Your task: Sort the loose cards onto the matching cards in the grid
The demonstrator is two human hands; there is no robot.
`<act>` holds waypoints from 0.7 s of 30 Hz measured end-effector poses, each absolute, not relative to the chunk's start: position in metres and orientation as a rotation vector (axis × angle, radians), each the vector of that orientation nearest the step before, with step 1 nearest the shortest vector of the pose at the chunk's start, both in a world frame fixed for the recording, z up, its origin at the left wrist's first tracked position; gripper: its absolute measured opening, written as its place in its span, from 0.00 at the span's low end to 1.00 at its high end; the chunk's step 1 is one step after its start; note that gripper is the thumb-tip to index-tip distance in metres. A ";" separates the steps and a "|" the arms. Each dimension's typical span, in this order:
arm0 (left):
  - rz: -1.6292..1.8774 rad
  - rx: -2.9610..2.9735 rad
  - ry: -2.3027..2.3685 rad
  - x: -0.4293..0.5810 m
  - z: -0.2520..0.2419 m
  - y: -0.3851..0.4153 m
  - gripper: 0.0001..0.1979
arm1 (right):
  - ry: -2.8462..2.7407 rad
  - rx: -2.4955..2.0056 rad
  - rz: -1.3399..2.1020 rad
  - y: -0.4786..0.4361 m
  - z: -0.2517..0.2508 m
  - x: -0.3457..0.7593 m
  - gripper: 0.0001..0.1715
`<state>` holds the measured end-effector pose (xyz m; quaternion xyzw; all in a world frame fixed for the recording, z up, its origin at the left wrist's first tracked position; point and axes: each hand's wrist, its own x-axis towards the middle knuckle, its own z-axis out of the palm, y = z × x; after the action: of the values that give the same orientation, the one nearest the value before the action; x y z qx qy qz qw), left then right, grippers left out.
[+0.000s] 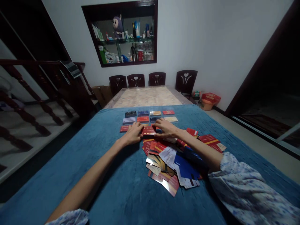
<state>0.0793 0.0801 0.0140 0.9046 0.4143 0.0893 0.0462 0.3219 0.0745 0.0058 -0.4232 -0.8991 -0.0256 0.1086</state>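
Note:
Between my two hands is a small stack of red cards (148, 131), held by its short ends just above the blue cloth. My left hand (133, 133) grips the left end, fingers curled. At the right end my right hand (166, 128) does the same. Beyond them lie neat card stacks in rows, among them a black stack (130, 114), an orange-red stack (142, 119) and a red stack (168, 112). A loose, overlapping pile of mixed cards (168, 156) spreads below and under my right forearm, which hides part of it.
A blue cloth (98, 175) covers the near part of the table; its stone-like top (142, 95) shows at the far end. Several dark chairs (186, 79) stand behind. There is a wooden railing (32, 125) at left and a red bag (211, 97) on the floor at right.

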 end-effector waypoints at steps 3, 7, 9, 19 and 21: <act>0.264 2.747 1.309 0.068 0.013 0.086 0.20 | -2.664 -1.301 -0.066 0.077 0.013 0.305 0.28; 0.227 2.703 1.394 0.052 0.015 0.093 0.21 | -2.693 -1.375 -0.044 0.080 0.023 0.283 0.22; 0.203 2.682 1.431 0.044 0.017 0.096 0.22 | -2.705 -1.382 -0.036 0.085 0.025 0.272 0.21; 0.145 2.636 1.563 0.008 0.020 0.109 0.22 | -2.748 -1.385 -0.069 0.111 0.025 0.227 0.26; 0.145 2.628 1.576 0.001 0.018 0.112 0.22 | -2.752 -1.386 -0.066 0.115 0.025 0.220 0.26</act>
<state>0.0012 0.1120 0.0184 0.8561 0.5134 0.0471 0.0366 0.2199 0.1154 0.0250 -0.4496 -0.8925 -0.0214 0.0295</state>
